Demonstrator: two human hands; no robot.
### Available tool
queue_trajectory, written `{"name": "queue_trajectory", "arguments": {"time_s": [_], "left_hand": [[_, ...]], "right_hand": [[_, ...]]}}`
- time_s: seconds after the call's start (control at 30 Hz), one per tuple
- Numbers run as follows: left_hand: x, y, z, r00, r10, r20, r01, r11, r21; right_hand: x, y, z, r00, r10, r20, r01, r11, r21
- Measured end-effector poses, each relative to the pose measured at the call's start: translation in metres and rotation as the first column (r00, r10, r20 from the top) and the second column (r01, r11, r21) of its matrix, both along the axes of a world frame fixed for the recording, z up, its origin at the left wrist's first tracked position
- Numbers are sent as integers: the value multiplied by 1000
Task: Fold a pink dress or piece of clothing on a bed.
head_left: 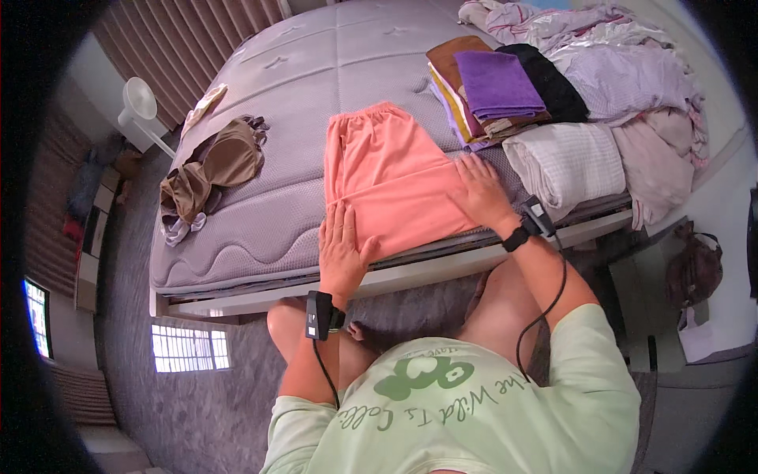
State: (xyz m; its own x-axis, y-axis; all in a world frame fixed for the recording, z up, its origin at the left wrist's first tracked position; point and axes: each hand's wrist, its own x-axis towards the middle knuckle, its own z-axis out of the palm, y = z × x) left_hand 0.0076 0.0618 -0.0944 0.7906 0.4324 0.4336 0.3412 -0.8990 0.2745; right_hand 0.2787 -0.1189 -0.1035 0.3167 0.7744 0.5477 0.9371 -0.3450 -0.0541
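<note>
Coral-pink elastic-waist trousers [395, 178] lie on the grey mattress [292, 142] in front of me, the gathered waistband at the far end and the lower part folded across. My left hand [343, 249] rests flat on their near left edge, fingers stretched out and thumb apart. On the right edge of the cloth lies my right hand [483, 193], also flat with its fingers spread. Neither hand grips the fabric. Each wrist wears a strap with a small black device and a cable.
Right of the trousers sits a stack of folded clothes with a purple cloth [501, 84] on top, beside a folded white waffle blanket [568, 164] and rumpled bedding [624, 71]. Brown bras [221, 162] lie at the left. A white fan [140, 100] stands beyond the bed.
</note>
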Motion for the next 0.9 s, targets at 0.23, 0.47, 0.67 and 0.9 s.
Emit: {"name": "queue_trajectory", "arguments": {"time_s": [0.23,0.47,0.67,0.9], "left_hand": [[-25,-15,20,990,-126,-58,129,991,46],[-26,-7,18,979,-204,21,201,976,88],[-27,-6,22,972,-233,23,231,971,70],[-23,1,18,974,-200,110,200,980,7]], "right_hand": [[-42,-35,38,949,297,-108,-286,952,107],[-54,-24,36,917,365,-164,-363,931,42],[-51,-22,37,923,375,-90,-383,918,-105],[-44,-23,32,915,392,-92,-388,920,61]]}}
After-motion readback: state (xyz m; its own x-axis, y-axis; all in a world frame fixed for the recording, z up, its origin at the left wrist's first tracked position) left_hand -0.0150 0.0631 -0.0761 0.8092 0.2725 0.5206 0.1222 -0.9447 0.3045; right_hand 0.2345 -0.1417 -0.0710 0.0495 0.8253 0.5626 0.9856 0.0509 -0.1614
